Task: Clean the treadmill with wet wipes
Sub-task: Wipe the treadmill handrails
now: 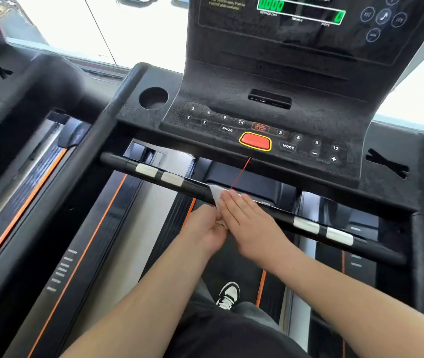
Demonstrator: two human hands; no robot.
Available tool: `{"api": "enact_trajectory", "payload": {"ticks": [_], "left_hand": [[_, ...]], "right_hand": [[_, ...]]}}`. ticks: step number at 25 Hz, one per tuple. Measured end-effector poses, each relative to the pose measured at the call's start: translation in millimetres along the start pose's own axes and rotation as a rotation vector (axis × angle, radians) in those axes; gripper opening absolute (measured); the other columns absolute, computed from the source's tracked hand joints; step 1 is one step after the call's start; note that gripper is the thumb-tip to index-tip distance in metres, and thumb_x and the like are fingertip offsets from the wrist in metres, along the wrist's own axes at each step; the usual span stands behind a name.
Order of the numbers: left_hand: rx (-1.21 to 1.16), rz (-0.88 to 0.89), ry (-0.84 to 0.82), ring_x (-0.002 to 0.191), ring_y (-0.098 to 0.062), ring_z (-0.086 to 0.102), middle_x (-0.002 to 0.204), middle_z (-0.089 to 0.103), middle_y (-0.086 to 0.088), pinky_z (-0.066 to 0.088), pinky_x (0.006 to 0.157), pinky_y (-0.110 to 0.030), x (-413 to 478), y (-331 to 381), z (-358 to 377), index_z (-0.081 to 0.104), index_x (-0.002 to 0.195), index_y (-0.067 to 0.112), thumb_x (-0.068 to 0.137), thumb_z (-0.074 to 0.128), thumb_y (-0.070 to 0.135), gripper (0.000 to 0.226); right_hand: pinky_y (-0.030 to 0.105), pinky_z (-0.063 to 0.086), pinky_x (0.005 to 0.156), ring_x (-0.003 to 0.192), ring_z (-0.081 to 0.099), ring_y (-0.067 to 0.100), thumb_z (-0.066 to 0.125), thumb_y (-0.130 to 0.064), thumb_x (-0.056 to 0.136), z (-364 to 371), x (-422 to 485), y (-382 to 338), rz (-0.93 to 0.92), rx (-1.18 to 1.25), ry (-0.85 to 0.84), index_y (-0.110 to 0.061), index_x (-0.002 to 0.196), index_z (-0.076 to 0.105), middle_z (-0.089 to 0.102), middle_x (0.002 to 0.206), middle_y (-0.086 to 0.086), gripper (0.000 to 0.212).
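A black treadmill handlebar [190,186] with silver pulse sensors runs across the middle of the view, below the console [231,104]. A white wet wipe [216,195] lies draped over the bar's middle. My right hand [247,220] lies flat on the wipe with its fingers straight, pressing it against the bar. My left hand [205,229] sits just below the bar with its fingers curled round the wipe's lower edge. Most of the wipe is hidden under the two hands.
The console carries a red stop button [255,141], number keys, a round cup holder [153,97] and a lit display [301,10]. A red safety cord [240,174] hangs down to the bar. The belt and my shoe [229,295] lie below; another treadmill [24,161] stands left.
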State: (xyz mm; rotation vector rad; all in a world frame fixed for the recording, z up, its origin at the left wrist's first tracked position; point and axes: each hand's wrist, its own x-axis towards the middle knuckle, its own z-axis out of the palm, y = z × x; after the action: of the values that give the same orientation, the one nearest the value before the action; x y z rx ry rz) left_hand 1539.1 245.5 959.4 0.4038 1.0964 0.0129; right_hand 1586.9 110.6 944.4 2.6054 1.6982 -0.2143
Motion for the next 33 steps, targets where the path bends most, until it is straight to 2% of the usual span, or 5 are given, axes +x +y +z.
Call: {"api": "enact_trajectory", "payload": {"ticks": [5,14,20,24,33], "left_hand": [[0.005,-0.01,-0.14,0.108,-0.042,0.07,0.121,0.066,-0.034,0.06,0.088,-0.046,-35,2,-14,0.054,0.127,-0.016,0.084,0.023,-0.021,0.054],[0.229,0.126,-0.224,0.106,-0.033,0.072,0.116,0.071,-0.026,0.062,0.083,-0.039,-57,-5,38,0.057,0.126,-0.009,0.098,0.047,-0.006,0.03],[1.353,1.219,-0.345,0.089,-0.01,0.068,0.094,0.072,0.016,0.052,0.086,-0.024,-29,-22,95,0.068,0.096,0.015,0.1,0.048,0.009,0.021],[2.32,1.078,-0.366,0.101,-0.031,0.06,0.101,0.068,-0.005,0.044,0.069,-0.037,-5,-60,74,0.058,0.117,0.023,0.088,0.047,0.002,0.037],[2.508,1.349,-0.494,0.116,-0.031,0.064,0.125,0.067,-0.014,0.048,0.107,-0.041,-15,-77,52,0.062,0.129,0.003,0.082,0.026,0.016,0.061]], "right_hand": [[0.044,0.045,0.113,0.134,0.057,0.025,0.037,-0.023,0.091,-16,-38,9,-0.09,0.152,0.067,-0.007,0.139,0.061,0.064,0.14,0.01,0.056],[0.047,0.056,0.091,0.096,0.074,0.031,0.058,-0.025,0.091,-95,-88,53,1.034,1.963,0.377,-0.005,0.113,0.075,0.077,0.108,0.012,0.035],[0.037,0.061,0.073,0.081,0.074,0.023,0.073,-0.006,0.088,-119,-112,80,1.098,1.809,0.817,-0.008,0.101,0.075,0.078,0.093,0.014,0.014],[0.037,0.058,0.093,0.095,0.074,0.013,0.055,-0.012,0.098,-113,-116,81,1.092,1.378,0.875,-0.015,0.095,0.08,0.079,0.096,-0.002,0.025],[0.047,0.049,0.094,0.098,0.067,0.037,0.03,-0.029,0.089,-22,-93,54,0.62,0.201,-0.158,-0.006,0.116,0.065,0.07,0.105,0.012,0.049]]}}
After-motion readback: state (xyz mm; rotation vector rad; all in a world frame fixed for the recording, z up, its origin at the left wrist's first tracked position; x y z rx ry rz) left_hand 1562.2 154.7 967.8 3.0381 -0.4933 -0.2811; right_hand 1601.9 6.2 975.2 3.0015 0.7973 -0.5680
